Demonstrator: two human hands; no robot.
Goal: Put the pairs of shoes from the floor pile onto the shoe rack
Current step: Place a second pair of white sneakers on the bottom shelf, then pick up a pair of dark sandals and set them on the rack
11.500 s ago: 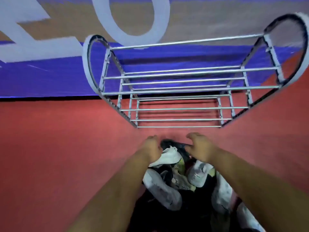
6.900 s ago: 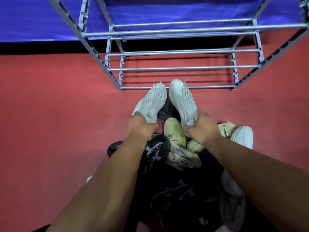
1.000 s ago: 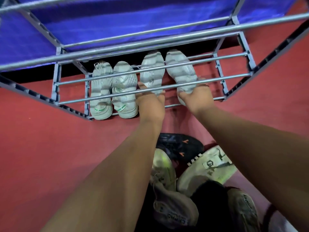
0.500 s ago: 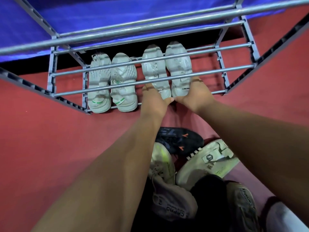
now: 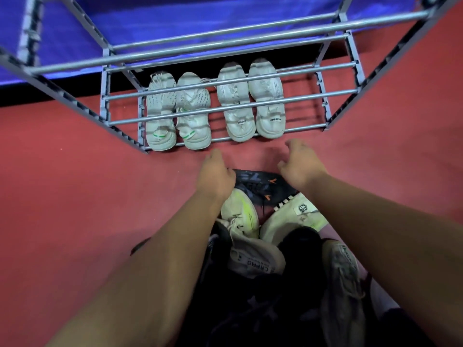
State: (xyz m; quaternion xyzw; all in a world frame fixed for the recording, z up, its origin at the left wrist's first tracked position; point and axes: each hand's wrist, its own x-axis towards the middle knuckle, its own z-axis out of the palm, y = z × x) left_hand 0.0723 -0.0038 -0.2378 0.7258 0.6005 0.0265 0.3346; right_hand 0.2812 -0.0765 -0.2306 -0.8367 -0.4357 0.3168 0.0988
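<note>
White pair number two (image 5: 251, 100) sat on the bottom tier of the shoe rack (image 5: 226, 107), heels toward me, just beside the first white pair with green marks (image 5: 178, 111). Half a second earlier both my hands were on those heels, pushing them in; by this frame I had let go and drawn back. Left hand (image 5: 216, 175) hung empty over the near edge of the floor pile (image 5: 270, 236), fingers loosely curled, holding nothing. Right hand (image 5: 299, 164) was also empty, fingers spread and slightly hooked, above the black shoe with orange marks (image 5: 260, 186).

Judgement: two pairs placed, placement of the second finished, and both stand straight between the rails. Room remained on the bottom tier to the right of them; the upper tiers looked bare. Several shoes were left in the pile: a cream one with a yellow-green stripe (image 5: 241, 212), other pale ones, some dark ones. Next step was probably finding a matching pair, which could be slow since they lay jumbled.
</note>
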